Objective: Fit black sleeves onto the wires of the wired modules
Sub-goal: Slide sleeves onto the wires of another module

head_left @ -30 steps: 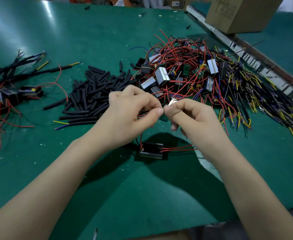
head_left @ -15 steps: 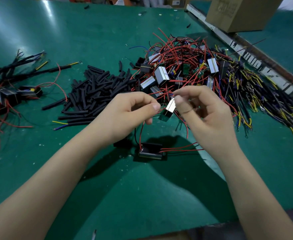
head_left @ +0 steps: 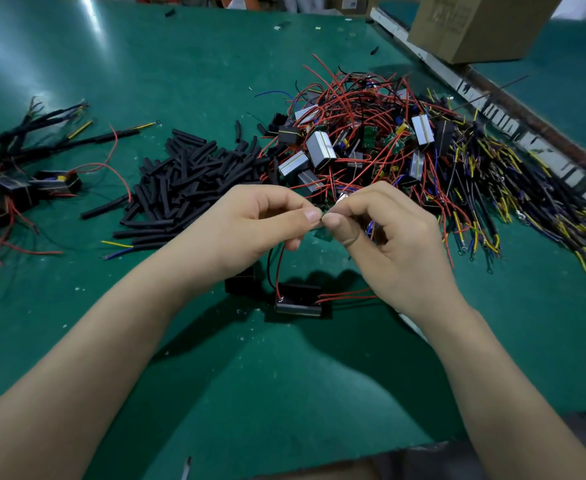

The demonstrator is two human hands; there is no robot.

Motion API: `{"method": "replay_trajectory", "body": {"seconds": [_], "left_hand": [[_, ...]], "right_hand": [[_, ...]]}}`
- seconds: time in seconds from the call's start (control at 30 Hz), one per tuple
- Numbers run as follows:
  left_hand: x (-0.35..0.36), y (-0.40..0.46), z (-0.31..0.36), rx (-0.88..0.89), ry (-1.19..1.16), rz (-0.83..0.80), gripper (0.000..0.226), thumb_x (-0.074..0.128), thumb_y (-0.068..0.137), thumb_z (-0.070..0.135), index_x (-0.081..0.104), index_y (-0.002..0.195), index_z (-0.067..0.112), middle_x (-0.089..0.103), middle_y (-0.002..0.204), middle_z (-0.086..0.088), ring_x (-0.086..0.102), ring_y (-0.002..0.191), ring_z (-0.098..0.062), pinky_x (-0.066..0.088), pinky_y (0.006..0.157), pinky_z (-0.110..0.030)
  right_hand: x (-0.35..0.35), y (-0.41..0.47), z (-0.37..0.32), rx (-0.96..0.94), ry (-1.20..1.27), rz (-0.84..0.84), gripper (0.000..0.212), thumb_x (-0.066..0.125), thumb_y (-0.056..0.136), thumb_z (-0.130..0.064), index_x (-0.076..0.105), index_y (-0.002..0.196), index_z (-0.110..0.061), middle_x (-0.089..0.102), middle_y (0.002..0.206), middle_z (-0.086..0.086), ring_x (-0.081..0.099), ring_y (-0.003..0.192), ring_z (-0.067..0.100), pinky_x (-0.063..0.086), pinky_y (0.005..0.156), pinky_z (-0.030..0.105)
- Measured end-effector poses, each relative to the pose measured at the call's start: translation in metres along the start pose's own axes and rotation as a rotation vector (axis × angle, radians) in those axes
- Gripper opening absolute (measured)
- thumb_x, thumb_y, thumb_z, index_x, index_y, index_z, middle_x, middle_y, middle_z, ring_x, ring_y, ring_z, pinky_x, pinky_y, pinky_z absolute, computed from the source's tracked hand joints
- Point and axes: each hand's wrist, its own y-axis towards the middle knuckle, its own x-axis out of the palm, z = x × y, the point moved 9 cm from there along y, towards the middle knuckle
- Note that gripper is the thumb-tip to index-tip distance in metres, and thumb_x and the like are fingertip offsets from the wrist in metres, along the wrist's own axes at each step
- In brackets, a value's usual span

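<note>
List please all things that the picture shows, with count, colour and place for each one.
table: one, green, under everything
sleeves: a heap, too many to count, black, middle left of the table
modules: a tangled heap, silver and black blocks with red wires, middle right
leads: a spread bundle, yellow, blue and black, far right
sleeved modules: a few, black with red wires, left edge
module: one, black with red wires, on the table below the hands
box: one, brown cardboard, top right
rail: one, pale, runs down the right side
left hand: one, pinches something small, too hidden to name
right hand: one, pinches thin wires, fingertips meeting the left hand's
</note>
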Motion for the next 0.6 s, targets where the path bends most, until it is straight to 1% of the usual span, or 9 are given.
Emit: {"method": "replay_trajectory", "body": {"seconds": [0.07, 0.1, 0.2, 0.23, 0.3, 0.37, 0.47, 0.57, 0.6], "left_hand": [[0.0, 0.0, -0.001, 0.001, 0.017, 0.012, 0.013, 0.058, 0.09, 0.018, 0.066, 0.082, 0.013, 0.055, 0.052, 0.011, 0.046, 0.052, 0.004, 0.034, 0.054, -0.005], [-0.001, 0.001, -0.001, 0.002, 0.022, 0.015, 0.012, 0.058, 0.09, 0.017, 0.066, 0.082, 0.013, 0.056, 0.052, 0.011, 0.048, 0.052, 0.005, 0.034, 0.054, -0.005], [-0.004, 0.0, 0.003, 0.061, 0.124, 0.022, 0.009, 0.062, 0.09, 0.021, 0.065, 0.082, 0.017, 0.061, 0.057, 0.013, 0.055, 0.06, 0.004, 0.04, 0.064, -0.008], [-0.006, 0.0, 0.006, 0.12, 0.275, 0.043, 0.009, 0.063, 0.09, 0.027, 0.064, 0.082, 0.022, 0.062, 0.06, 0.014, 0.055, 0.069, 0.004, 0.04, 0.073, -0.014], [-0.005, -0.004, 0.016, 0.267, 0.658, 0.116, 0.011, 0.058, 0.086, 0.037, 0.064, 0.082, 0.03, 0.06, 0.068, 0.012, 0.05, 0.087, 0.0, 0.028, 0.088, -0.027], [0.001, -0.009, 0.026, 0.39, 0.845, 0.158, 0.015, 0.056, 0.084, 0.036, 0.067, 0.084, 0.026, 0.054, 0.072, 0.011, 0.045, 0.093, -0.002, 0.018, 0.083, -0.026], [0.001, -0.009, 0.027, 0.386, 0.815, 0.192, 0.012, 0.057, 0.084, 0.034, 0.066, 0.082, 0.027, 0.051, 0.068, 0.011, 0.046, 0.09, -0.002, 0.019, 0.084, -0.027], [-0.008, -0.004, 0.016, 0.248, 0.589, 0.181, 0.009, 0.054, 0.083, 0.039, 0.056, 0.075, 0.039, 0.059, 0.062, 0.015, 0.049, 0.086, 0.0, 0.032, 0.091, -0.034], [-0.009, -0.003, 0.011, 0.2, 0.538, 0.168, 0.011, 0.054, 0.083, 0.041, 0.055, 0.073, 0.038, 0.062, 0.061, 0.017, 0.05, 0.083, 0.001, 0.035, 0.088, -0.03]], "right_hand": [[0.001, 0.0, -0.001, 0.03, -0.031, 0.007, 0.017, 0.059, 0.093, -0.013, 0.065, 0.081, -0.002, 0.06, 0.076, 0.007, 0.054, 0.069, 0.021, 0.042, 0.062, 0.027], [0.002, 0.0, 0.0, 0.063, -0.025, 0.006, 0.018, 0.059, 0.093, -0.014, 0.065, 0.08, -0.003, 0.06, 0.074, 0.006, 0.053, 0.068, 0.018, 0.039, 0.061, 0.021], [0.011, -0.004, 0.017, 0.328, 0.143, -0.047, 0.021, 0.058, 0.093, -0.021, 0.063, 0.074, -0.016, 0.056, 0.065, -0.008, 0.049, 0.059, 0.004, 0.032, 0.056, 0.01], [0.018, -0.008, 0.025, 0.457, 0.234, -0.09, 0.022, 0.058, 0.093, -0.022, 0.062, 0.071, -0.02, 0.054, 0.06, -0.009, 0.047, 0.054, 0.001, 0.032, 0.052, 0.01], [0.03, -0.018, 0.039, 0.691, 0.428, -0.168, 0.023, 0.057, 0.092, -0.015, 0.063, 0.07, -0.019, 0.051, 0.056, -0.005, 0.047, 0.047, 0.002, 0.031, 0.045, 0.01], [0.039, -0.027, 0.047, 0.852, 0.57, -0.239, 0.023, 0.054, 0.089, -0.011, 0.065, 0.069, -0.017, 0.051, 0.057, -0.006, 0.05, 0.048, 0.008, 0.029, 0.041, 0.012], [0.041, -0.029, 0.048, 0.883, 0.639, -0.293, 0.028, 0.056, 0.089, -0.016, 0.069, 0.066, -0.023, 0.055, 0.059, -0.008, 0.052, 0.052, 0.01, 0.027, 0.041, 0.014], [0.032, -0.023, 0.05, 0.799, 0.57, -0.211, 0.027, 0.055, 0.095, -0.029, 0.073, 0.078, -0.021, 0.062, 0.065, -0.008, 0.054, 0.055, 0.007, 0.033, 0.046, 0.007], [0.027, -0.021, 0.05, 0.762, 0.522, -0.169, 0.025, 0.054, 0.096, -0.032, 0.072, 0.083, -0.021, 0.063, 0.067, -0.007, 0.055, 0.057, 0.005, 0.035, 0.048, 0.006]]}}
